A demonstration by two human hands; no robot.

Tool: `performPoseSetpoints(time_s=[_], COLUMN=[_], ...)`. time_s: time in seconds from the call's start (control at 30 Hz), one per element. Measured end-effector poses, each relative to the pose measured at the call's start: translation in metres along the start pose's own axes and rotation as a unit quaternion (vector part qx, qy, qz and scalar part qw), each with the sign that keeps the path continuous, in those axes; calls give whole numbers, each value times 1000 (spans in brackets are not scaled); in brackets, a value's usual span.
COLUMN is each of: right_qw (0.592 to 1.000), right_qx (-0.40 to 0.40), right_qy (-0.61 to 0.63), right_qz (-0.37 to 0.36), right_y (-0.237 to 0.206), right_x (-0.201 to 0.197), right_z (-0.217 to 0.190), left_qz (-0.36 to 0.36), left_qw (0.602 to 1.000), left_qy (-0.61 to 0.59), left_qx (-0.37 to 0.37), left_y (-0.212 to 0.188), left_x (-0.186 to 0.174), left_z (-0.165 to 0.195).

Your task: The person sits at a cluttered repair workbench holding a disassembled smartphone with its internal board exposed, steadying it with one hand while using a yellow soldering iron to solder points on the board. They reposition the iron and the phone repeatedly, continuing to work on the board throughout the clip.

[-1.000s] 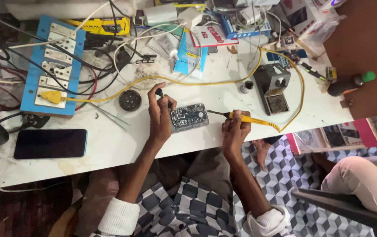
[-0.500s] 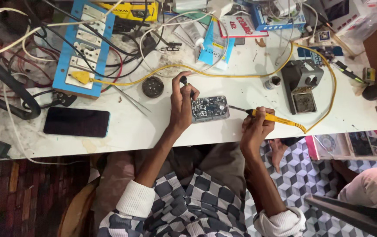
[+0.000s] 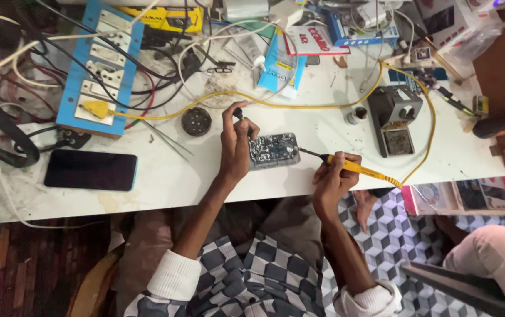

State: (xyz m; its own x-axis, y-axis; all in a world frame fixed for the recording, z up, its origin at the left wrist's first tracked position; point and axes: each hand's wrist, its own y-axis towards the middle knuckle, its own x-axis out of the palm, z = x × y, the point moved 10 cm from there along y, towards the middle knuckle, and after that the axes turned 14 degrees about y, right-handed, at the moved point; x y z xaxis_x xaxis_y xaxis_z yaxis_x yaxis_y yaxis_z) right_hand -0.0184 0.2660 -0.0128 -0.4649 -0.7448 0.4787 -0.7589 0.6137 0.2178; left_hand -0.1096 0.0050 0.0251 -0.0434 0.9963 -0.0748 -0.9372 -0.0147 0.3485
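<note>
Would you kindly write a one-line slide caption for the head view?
At a cluttered white bench, the left hand steadies a small circuit board while the right hand brings a yellow soldering iron to its edge.

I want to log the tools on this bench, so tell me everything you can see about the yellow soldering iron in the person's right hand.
The soldering iron is slim, with a yellow handle, a dark collar and a thin metal tip. It lies nearly level, tip pointing left at the edge of the opened device; contact is too fine to tell. The right hand grips its handle like a pen. A yellow cord runs from its rear and loops back over the white table.
</note>
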Motion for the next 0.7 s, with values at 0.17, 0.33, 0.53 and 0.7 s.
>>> performPoseSetpoints(time_s=[0.17,0.33,0.53,0.7], right_qw=[999,1000,999,999], right_qx=[26,4,16,21], right_qy=[20,-1,-12,-7], right_qz=[-13,-25,-42,-30], right_y=[-1,-2,1,0], right_x=[1,4,8,5], right_z=[2,-2,0,1], left_qz=[4,5,-4,-2], left_qw=[1000,1000,1000,1000], left_qy=[-20,-7,-13,5], left_qx=[-1,-3,6,-3], left_y=[0,-1,0,-2], left_x=[0,0,1,0], left_z=[0,-1,0,-2])
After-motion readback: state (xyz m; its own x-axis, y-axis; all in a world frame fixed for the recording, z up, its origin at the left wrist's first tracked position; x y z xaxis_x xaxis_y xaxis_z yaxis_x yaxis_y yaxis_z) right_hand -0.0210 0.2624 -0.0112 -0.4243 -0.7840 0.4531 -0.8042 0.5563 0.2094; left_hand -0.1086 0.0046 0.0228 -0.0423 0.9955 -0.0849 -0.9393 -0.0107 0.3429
